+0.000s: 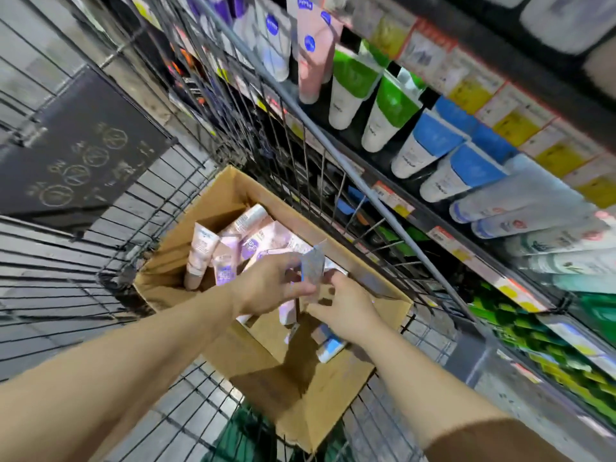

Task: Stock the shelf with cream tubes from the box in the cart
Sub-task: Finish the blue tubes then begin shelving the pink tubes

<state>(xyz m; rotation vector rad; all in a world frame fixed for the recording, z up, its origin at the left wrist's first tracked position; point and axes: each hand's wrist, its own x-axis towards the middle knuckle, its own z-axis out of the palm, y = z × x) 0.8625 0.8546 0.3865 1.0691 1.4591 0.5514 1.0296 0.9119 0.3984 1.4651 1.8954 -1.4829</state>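
- I am reaching both hands into the open cardboard box [336, 228] sitting in the wire cart [110, 235].
- My left hand [270, 285] is curling its fingers around a bluish tube [311, 266] that is sticking up above the box.
- My right hand [346, 310] is lying palm down just beside it, its fingers meeting the same tube; how firmly it is gripping I cannot tell.
- More cream tubes [230, 251] are lying jumbled inside the box, pale pink and purple.
- The shelf [466, 235] is running along my right, with rows of tubes [430, 145] standing on it.
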